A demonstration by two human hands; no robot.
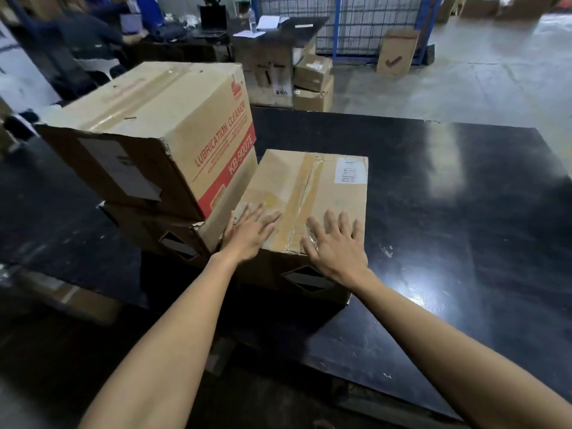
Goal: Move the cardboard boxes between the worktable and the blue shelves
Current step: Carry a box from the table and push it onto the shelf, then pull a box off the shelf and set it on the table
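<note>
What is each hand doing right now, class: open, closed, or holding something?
Left hand: open, fingers spread flat on the low taped box.
Right hand: open, flat on the same box top.

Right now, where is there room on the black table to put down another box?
The worktable is bare to the right of the flat box that the left hand and right hand rest on, out to its far and right edges. The left is crowded: the lubrication cleaner box sits stacked on a lower box, touching the flat box.

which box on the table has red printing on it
The upper box of the left stack: red "LUBRICATION CLEANER" lettering on its side. The low box under both hands is plain.
</note>
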